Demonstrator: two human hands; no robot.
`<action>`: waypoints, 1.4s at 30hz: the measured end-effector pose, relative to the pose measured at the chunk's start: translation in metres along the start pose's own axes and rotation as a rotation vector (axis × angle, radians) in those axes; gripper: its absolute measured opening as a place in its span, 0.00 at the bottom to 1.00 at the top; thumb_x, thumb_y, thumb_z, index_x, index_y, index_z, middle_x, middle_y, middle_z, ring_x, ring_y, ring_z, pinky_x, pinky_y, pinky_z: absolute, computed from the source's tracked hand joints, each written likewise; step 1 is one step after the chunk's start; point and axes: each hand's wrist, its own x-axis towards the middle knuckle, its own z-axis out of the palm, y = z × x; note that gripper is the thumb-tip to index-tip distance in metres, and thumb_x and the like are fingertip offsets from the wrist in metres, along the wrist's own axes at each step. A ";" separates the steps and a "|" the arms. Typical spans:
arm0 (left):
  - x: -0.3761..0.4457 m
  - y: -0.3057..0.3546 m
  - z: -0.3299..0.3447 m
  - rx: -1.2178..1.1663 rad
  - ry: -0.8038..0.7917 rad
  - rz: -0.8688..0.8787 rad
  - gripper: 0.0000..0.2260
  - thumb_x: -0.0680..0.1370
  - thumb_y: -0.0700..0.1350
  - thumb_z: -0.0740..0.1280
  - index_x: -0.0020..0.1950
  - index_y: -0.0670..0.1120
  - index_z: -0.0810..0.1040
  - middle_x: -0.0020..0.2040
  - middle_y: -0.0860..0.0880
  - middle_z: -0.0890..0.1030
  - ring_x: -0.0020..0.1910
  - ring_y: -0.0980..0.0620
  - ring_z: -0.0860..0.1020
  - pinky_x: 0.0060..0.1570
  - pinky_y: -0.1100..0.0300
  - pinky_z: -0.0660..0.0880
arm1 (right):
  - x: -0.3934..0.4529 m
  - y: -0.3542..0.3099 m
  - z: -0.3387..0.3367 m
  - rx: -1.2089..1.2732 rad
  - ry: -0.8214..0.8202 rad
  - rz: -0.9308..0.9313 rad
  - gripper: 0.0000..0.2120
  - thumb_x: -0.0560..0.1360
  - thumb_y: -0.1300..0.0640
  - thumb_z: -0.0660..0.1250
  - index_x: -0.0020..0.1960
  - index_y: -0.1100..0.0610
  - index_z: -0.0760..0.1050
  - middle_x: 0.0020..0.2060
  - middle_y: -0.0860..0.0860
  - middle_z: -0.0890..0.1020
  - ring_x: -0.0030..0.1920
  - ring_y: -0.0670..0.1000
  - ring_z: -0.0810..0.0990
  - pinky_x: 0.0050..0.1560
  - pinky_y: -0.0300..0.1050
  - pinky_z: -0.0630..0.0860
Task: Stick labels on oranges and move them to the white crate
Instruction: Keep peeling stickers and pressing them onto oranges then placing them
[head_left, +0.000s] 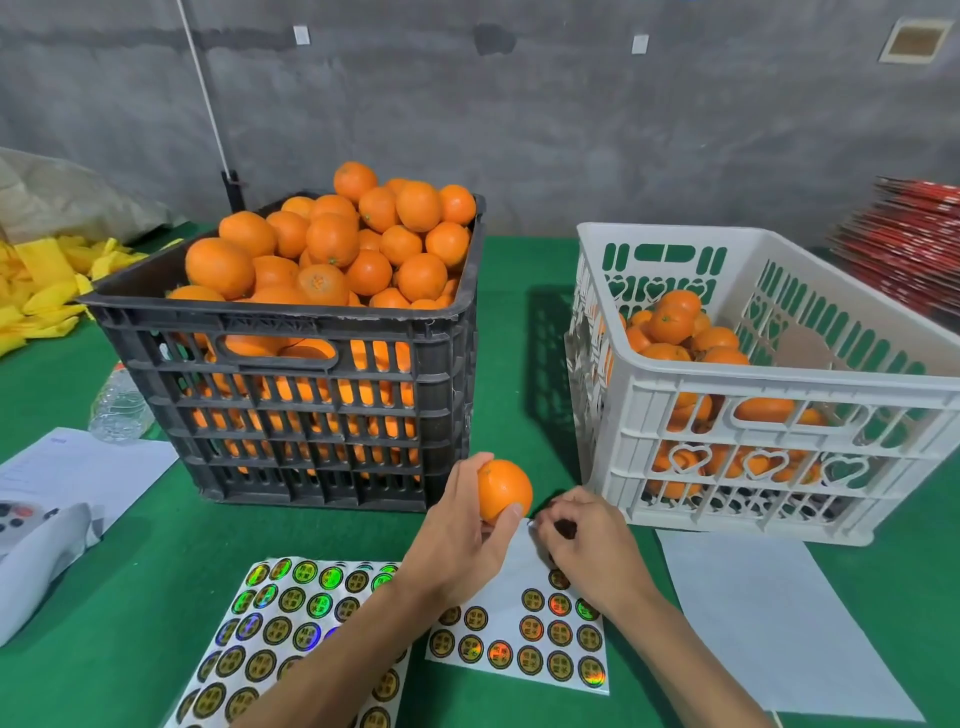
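Observation:
My left hand (460, 540) grips an orange (504, 490) just above the table, in front of the black crate (291, 410), which is heaped with oranges. My right hand (587, 540) is beside it, its fingertips pinching a small dark round label (565, 529) over the upper edge of a partly used label sheet (519, 639). A fuller sheet of shiny round labels (280, 639) lies to the left under my left forearm. The white crate (769, 384) at the right holds several oranges.
The table has a green cover (156, 597). An empty white backing sheet (769, 618) lies before the white crate. At the left are white papers (78, 467), a plastic bottle (117, 408), yellow bags (47, 280). Red flat packs (904, 249) are stacked at the far right.

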 end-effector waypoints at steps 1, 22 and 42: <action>0.000 0.000 0.000 0.003 -0.002 -0.003 0.27 0.78 0.67 0.60 0.74 0.63 0.55 0.69 0.56 0.67 0.50 0.54 0.84 0.48 0.72 0.71 | -0.001 0.001 0.000 -0.019 0.007 -0.009 0.09 0.79 0.53 0.68 0.45 0.53 0.84 0.44 0.45 0.79 0.46 0.46 0.77 0.48 0.44 0.76; 0.034 0.119 -0.046 -0.382 0.211 0.060 0.35 0.73 0.71 0.62 0.78 0.63 0.59 0.70 0.59 0.74 0.66 0.59 0.76 0.68 0.57 0.74 | 0.000 -0.106 -0.071 -0.320 0.326 -0.284 0.48 0.71 0.48 0.75 0.82 0.58 0.53 0.80 0.53 0.62 0.65 0.53 0.79 0.48 0.44 0.84; 0.077 0.171 -0.139 0.007 0.377 0.432 0.06 0.82 0.47 0.68 0.57 0.52 0.82 0.53 0.59 0.83 0.55 0.60 0.81 0.53 0.68 0.75 | 0.056 -0.140 -0.137 -0.309 0.654 -0.241 0.28 0.69 0.66 0.76 0.68 0.59 0.77 0.75 0.56 0.71 0.43 0.59 0.82 0.40 0.52 0.80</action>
